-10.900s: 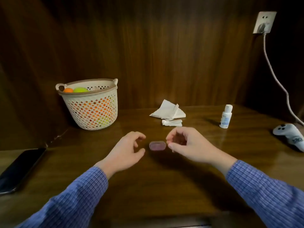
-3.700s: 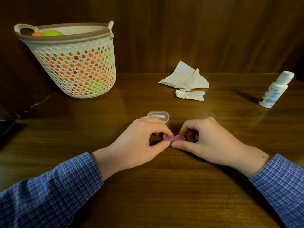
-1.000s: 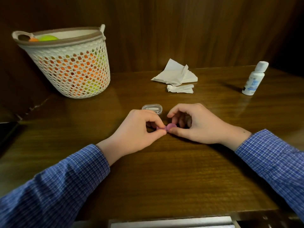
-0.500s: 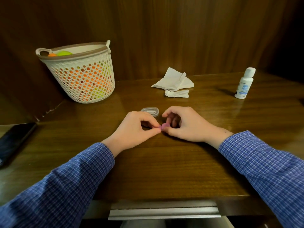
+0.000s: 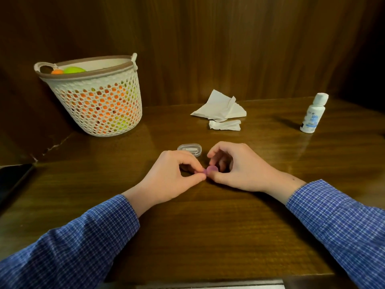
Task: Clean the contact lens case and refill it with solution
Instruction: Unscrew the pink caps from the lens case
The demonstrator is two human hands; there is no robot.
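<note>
A small pink contact lens case (image 5: 210, 170) lies on the wooden table (image 5: 208, 236) between my two hands. My left hand (image 5: 170, 180) pinches its left end with thumb and forefinger. My right hand (image 5: 237, 165) pinches its right round cap, fingers curled over it. Most of the case is hidden by my fingers. A clear oval lid (image 5: 190, 148) holding small white tools lies just behind my hands. The white solution bottle (image 5: 313, 113) stands upright, capped, at the back right. Crumpled white tissues (image 5: 221, 111) lie at the back centre.
A white perforated basket (image 5: 98, 101) with orange and green balls stands at the back left against the wooden wall. A dark phone (image 5: 12, 180) lies at the left edge. The table's front edge runs along the bottom.
Both hands stay pinched on the pink case in the same spot. Only the camera has shifted slightly; the scene sits a little differently in view.
</note>
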